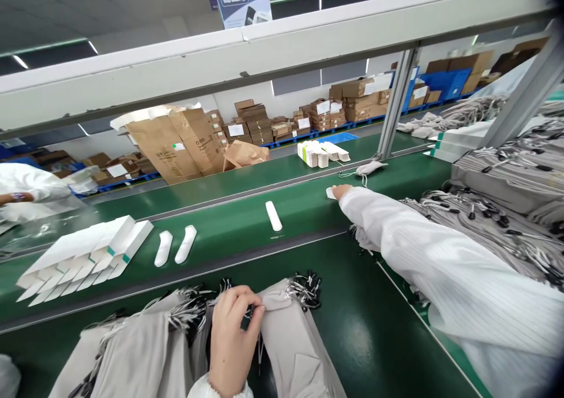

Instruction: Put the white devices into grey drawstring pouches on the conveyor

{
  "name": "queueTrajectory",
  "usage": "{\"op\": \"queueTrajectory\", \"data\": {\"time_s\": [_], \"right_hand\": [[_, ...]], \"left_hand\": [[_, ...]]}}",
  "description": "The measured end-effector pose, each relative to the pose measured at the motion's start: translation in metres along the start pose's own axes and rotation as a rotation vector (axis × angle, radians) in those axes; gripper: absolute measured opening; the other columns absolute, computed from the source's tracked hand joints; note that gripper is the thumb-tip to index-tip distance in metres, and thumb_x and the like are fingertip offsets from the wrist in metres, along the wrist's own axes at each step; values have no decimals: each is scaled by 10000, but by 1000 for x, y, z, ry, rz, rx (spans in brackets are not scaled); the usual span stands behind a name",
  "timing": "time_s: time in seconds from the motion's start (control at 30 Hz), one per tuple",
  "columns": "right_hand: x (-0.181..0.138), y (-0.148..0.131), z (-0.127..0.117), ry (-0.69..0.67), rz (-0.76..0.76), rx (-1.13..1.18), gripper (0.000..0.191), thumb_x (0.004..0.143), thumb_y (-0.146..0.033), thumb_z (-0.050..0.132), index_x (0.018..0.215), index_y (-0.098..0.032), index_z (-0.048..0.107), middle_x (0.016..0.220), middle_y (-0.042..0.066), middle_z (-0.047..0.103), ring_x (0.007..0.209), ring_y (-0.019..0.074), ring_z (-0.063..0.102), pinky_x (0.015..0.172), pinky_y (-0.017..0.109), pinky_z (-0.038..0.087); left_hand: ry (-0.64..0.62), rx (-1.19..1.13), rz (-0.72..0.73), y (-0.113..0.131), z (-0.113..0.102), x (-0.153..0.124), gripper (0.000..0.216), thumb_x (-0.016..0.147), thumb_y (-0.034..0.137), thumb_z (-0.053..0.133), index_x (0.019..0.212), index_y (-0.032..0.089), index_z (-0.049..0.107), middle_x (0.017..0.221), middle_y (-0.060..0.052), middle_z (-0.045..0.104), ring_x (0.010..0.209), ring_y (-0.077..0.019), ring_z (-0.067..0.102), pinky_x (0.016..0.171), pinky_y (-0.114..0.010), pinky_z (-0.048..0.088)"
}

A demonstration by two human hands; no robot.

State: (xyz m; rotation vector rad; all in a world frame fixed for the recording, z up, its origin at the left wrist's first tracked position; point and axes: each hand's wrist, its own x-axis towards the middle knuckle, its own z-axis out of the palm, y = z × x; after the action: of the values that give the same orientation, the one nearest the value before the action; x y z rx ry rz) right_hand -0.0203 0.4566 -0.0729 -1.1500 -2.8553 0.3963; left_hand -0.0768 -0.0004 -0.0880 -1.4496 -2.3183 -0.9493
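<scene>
Two hands busy: my left hand point(233, 339) pinches black-tipped cords point(306, 289) to steady a grey bundle point(286, 333), while my right hand point(346, 193) presses a white packet point(329, 193) flat on the green belt point(220, 224).

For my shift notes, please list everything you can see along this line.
Green conveyor belts: two, green, running across the middle.
White cartons: a stack, white with green marks, near belt, left.
White packets: three, white, near belt.
Small white piece: one, white, near belt, under the right fingertips.
White carton stack: one, white, far belt.
White mask: one, apparently, white, by the upright.
Grey bundles: several, grey with black-tipped cords, foreground and right.
Cardboard boxes: many, brown, background, some on blue pallets.
Co-worker's sleeve: one, white, far left.
Left hand: among the bundle's cords.
Right hand: white sleeve, reaching onto the near belt.
</scene>
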Motion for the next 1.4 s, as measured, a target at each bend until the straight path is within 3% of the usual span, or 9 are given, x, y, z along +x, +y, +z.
{"op": "queueTrajectory", "data": {"time_s": [0.13, 0.33, 0.47, 0.6, 0.77, 0.97, 1.1, 1.23, 1.4], "right_hand": [[1, -14, 1, -51, 96, -1, 366, 947, -325, 617, 1266, -150, 575, 1277, 109, 583, 1122, 244, 598, 951, 478, 512], [11, -86, -25, 35, -186, 226, 470, 897, -167, 564, 1328, -80, 396, 1296, 208, 535, 1169, 279, 557, 1002, 405, 457], [-33, -155, -40, 89, -394, 1001, 562, 868, -169, 474, 1377, -218, 240, 1190, 105, 550, 955, 215, 641, 826, 405, 575], [-128, -187, -30, -160, -620, 1582, 862, 775, -162, 614, 1429, -418, 115, 1076, 6, 532, 859, 196, 659, 757, 439, 620], [-202, -179, 6, -243, -681, 1636, 808, 828, -294, 720, 1410, -444, 179, 1231, 38, 471, 896, 194, 682, 777, 425, 624], [-209, -160, 10, -231, -854, 1125, 339, 1006, -452, 458, 1249, -281, 619, 1226, 86, 591, 1151, 239, 576, 981, 429, 490], [-208, -148, 1, -421, -806, 956, 356, 983, -467, 506, 1220, -267, 681, 951, 49, 637, 864, 179, 581, 781, 336, 493], [-208, -136, -7, -633, -618, 1302, 203, 933, -382, 586, 1025, -213, 652, 599, -70, 360, 463, 62, 261, 453, 211, 257], [-208, -123, -45, -259, -373, 1779, 135, 894, -295, 594, 890, -269, 462, 615, -90, 166, 439, 65, 55, 415, 214, 183]], "left_hand": [[-50, 5, -30, 5, -4, 3, 105, 847, 145, 613, 912, 228, 606, 943, -17, 662, 937, -221, 608, 847, -387, 430], [37, 142, 36, 12, -3, 5, 121, 854, 148, 625, 761, 221, 603, 847, -16, 672, 876, -208, 594, 937, -435, 377], [10, 123, 130, 15, -5, 5, 177, 859, 86, 552, 769, 228, 609, 868, -13, 705, 946, -212, 598, 1020, -472, 327], [-62, -216, 75, 21, -12, 4, 145, 894, 120, 529, 783, 210, 548, 825, -14, 675, 844, -187, 596, 844, -385, 393], [8, -640, -96, 37, -15, 10, 195, 874, 240, 663, 726, 195, 544, 766, -6, 535, 745, -156, 520, 703, -295, 411], [281, -672, -332, 58, -14, 26, 159, 802, 228, 721, 727, 192, 586, 1056, -59, 552, 1072, -209, 539, 847, -297, 454], [307, -751, -417, 61, -18, 34, 176, 770, 230, 737, 706, 183, 580, 1026, -52, 557, 1010, -183, 554, 745, -243, 459], [354, -891, -484, 47, -25, 40, 223, 728, 254, 776, 707, 174, 569, 887, -10, 534, 709, -93, 516, 557, -190, 397], [431, -996, -543, 32, -25, 42, 242, 794, 356, 725, 892, 204, 564, 781, 30, 507, 499, -42, 341, 432, -179, 265]]}}
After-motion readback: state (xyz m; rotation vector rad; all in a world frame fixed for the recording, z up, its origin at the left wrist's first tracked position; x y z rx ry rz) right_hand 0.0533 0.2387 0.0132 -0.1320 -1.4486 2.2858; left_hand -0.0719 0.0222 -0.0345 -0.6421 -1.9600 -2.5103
